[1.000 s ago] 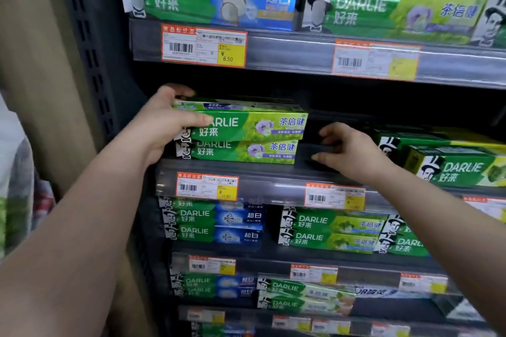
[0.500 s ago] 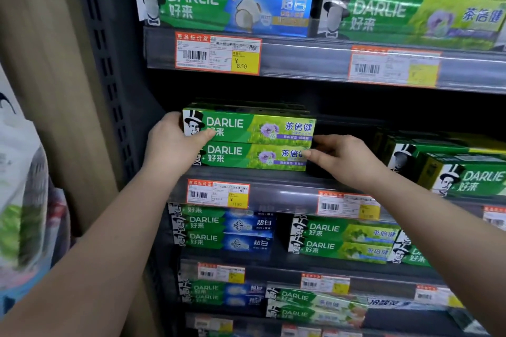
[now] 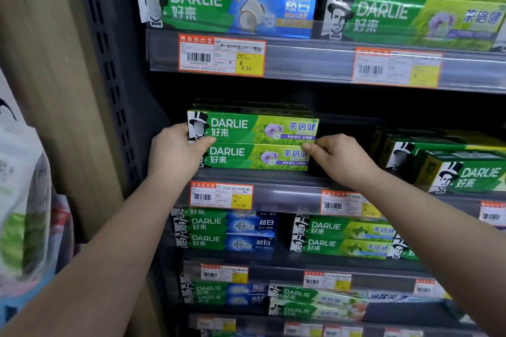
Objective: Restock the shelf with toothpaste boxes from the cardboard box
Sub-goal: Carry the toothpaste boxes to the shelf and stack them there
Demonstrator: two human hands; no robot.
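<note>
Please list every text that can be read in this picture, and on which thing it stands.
"DARLIE 好来 茶倍健": top toothpaste box of the held stack.
"DARLIE 好来 超白": blue-green box, upper shelf.
"商品标价签", "¥ 8.50": upper price tag.
"11.90", faint: middle price tag.
Other tags and small print: too blurred.

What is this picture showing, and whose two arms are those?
They belong to a person wearing a camera on their head, so you see what they see. This is a shop's grey metal shelf. Two green cardboard Darlie toothpaste boxes lie stacked on it. The left hand touches the stack's left end and the right hand its right end, as if squaring it up. An orange and yellow price tag sits below. More toothpaste boxes fill the other shelves.
</note>
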